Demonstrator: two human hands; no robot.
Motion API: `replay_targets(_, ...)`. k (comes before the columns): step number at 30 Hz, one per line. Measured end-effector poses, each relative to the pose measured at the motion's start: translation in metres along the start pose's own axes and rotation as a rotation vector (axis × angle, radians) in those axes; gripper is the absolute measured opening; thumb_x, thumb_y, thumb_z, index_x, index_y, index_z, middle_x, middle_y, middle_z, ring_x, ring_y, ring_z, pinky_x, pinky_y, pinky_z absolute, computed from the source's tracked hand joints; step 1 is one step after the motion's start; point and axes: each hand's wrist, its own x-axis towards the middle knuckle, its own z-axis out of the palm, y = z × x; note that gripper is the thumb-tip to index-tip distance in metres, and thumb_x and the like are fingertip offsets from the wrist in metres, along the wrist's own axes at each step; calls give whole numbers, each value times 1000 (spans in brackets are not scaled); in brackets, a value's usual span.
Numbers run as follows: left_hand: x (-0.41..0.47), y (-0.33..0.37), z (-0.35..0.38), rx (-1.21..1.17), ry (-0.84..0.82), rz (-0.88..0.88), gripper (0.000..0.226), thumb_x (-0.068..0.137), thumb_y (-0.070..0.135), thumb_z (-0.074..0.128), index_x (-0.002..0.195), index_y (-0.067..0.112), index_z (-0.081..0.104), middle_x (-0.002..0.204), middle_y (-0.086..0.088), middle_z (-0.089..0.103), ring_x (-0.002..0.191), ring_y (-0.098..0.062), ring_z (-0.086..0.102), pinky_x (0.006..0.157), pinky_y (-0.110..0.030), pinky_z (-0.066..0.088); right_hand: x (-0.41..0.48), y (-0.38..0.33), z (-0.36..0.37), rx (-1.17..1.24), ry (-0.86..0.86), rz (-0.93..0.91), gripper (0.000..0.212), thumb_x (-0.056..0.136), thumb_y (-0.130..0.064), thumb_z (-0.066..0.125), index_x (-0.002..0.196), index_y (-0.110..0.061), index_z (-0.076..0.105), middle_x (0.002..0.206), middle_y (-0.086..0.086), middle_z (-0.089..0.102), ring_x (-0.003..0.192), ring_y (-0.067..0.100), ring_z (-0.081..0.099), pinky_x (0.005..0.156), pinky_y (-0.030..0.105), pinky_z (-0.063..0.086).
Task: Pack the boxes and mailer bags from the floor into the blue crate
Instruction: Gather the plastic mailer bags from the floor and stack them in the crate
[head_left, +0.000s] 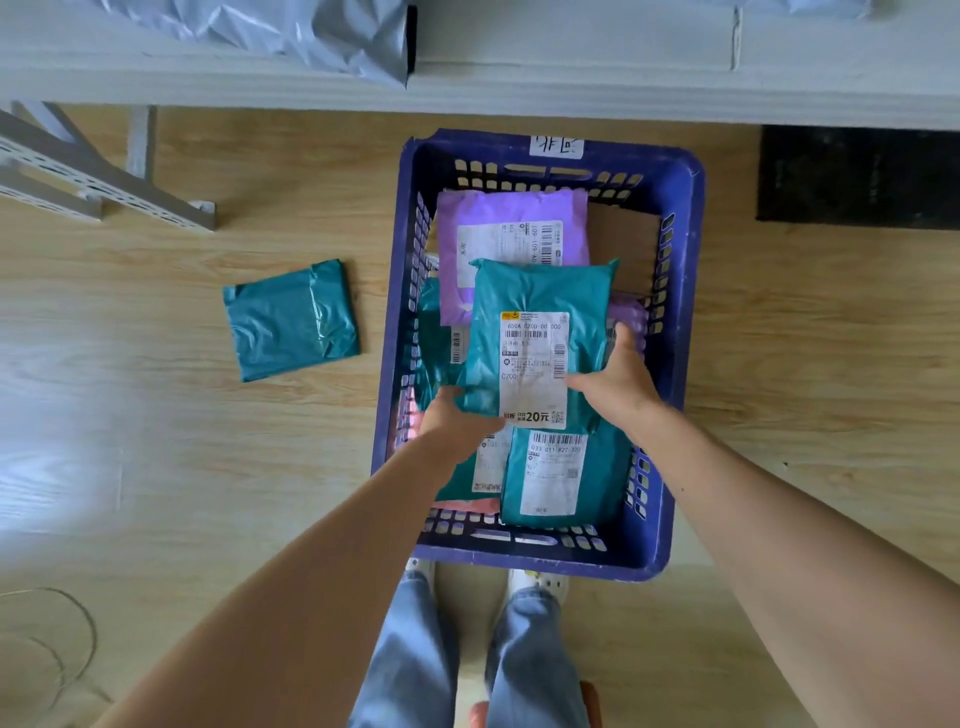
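So right now I've got both hands on a teal mailer bag (535, 306), held over the middle of the blue crate (688, 208). Left hand (452, 421) has its grip pinched on the bag's near-left corner, and the right hand (618, 379) pinches the near-right edge with the thumb on top by the label. Under it the crate is already pretty stacked: a purple bag (498, 213) toward the far end of the crate, another teal bag (563, 483) at the near end, and what looks like a cardboard box (623, 239) in the far-right corner. My worry is that these plastic bags are slick and the pile looks humped in the middle, so if I just let go here the bag could skate off toward the crate's side wall or end up leaning on the rim. Holding it only by the near end also lets the far end flop, so it might fold under itself on landing. Also, there's one more teal bag on the floor (291, 322), left of the crate, easy to miss. Looks like nearly everything else is in.
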Motion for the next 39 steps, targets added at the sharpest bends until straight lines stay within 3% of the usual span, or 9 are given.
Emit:
replay_targets(4, -38, -5, -24, 159, 1, 70, 67, 82, 13, 71, 140, 15, 38, 123, -6, 53, 81, -15, 56, 62, -21, 47, -32, -9, -11, -19, 29, 7, 92, 83, -18, 69, 152, -19, 10, 156, 5, 23, 140, 25, 30, 112, 44, 33)
replay_targets(8, -88, -9, -52, 249, 13, 157, 65, 83, 11, 68, 140, 22, 39, 138, -8, 48, 70, -5, 50, 52, -11, 44, -80, -29, -16, 18, -37, 5, 80, 87, -14, 64, 150, -18, 16, 147, 3, 37, 127, 23, 45, 96, 31, 43)
replay_targets(16, -177, -49, -152, 169, 143, 65, 68, 81, -5, 66, 140, 18, 42, 141, -19, 41, 122, -29, 50, 74, -25, 44, -183, -59, 1, 21, -205, 54, 69, 93, -16, 59, 149, -16, 19, 151, 9, 30, 124, 27, 45, 85, 28, 35)
replay_targets(18, -193, -62, -186, 214, 184, 21, 68, 81, -5, 65, 140, 20, 42, 141, -20, 41, 112, -28, 56, 72, -23, 44, -202, -67, 10, 39, -233, 54, 67, 92, -16, 59, 148, -15, 21, 147, 10, 36, 113, 22, 45, 87, 27, 34)
replay_targets(22, -207, -82, -256, 236, 226, 39, 69, 82, -4, 66, 139, 25, 42, 142, -18, 40, 67, -9, 49, 42, -6, 40, -229, -91, 34, 34, -278, 43, 66, 93, -18, 59, 148, -17, 22, 142, 8, 40, 107, 20, 46, 86, 26, 33)
replay_targets(26, -204, -94, -329, 252, 253, 81, 68, 81, 0, 67, 139, 27, 43, 141, -17, 43, 85, -15, 49, 57, -16, 40, -243, -122, 69, 9, -245, 53, 68, 93, -22, 58, 149, -15, 20, 150, 8, 32, 132, 25, 38, 94, 29, 33)
replay_targets(29, -191, -95, -374, 268, 242, 147, 67, 81, 2, 68, 138, 27, 44, 140, -17, 44, 76, -10, 51, 62, -22, 41, -254, -143, 96, -29, -142, 59, 65, 94, -22, 56, 149, -14, 23, 151, 9, 33, 132, 26, 40, 95, 31, 35)
replay_targets(33, -171, -89, -437, 349, 117, 265, 65, 82, 4, 68, 138, 27, 44, 140, -15, 44, 64, 6, 45, 51, -7, 42, -277, -170, 142, -19, 15, 108, 61, 92, -23, 58, 145, -12, 30, 149, 11, 37, 135, 28, 38, 108, 40, 33)
replay_targets(39, -151, -78, -500, 380, 51, 341, 64, 84, 6, 68, 138, 30, 44, 141, -13, 44, 71, 5, 47, 74, -28, 49, -307, -196, 200, 73, 116, 162, 53, 91, -15, 60, 139, -8, 39, 130, 10, 51, 121, 28, 49, 99, 41, 40)
